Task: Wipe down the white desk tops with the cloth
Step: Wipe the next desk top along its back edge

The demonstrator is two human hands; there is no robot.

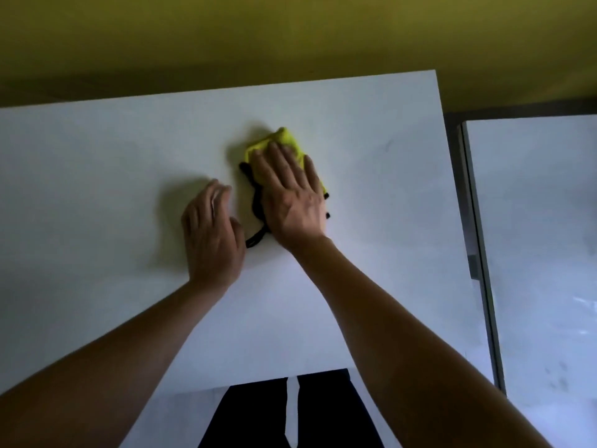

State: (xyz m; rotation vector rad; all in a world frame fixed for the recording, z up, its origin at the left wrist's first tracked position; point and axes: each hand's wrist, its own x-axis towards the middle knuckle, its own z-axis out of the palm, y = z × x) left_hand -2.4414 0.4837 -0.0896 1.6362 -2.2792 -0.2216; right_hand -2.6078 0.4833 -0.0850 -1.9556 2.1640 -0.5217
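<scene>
The right hand (290, 192) presses spread fingers on the cloth (287, 140) mid-wipe on the desk (97, 156) — left hand (211, 234), fingers together, at its 8 o'clock — the next stroke probably wants steady downward pressure.

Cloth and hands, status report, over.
Right hand flat on cloth, pressing it to the desk. Left hand open beside it, off the cloth. Nothing else on this desk; second desk to the right.

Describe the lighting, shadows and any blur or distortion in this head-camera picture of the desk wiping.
Head view: dim light; the left hand and the cloth under the right hand cast soft shadows leftward on the white desk; left fingertips slightly motion-blurred; wide-angle lens splays the forearms; faint glare on the neighbouring desk.
</scene>
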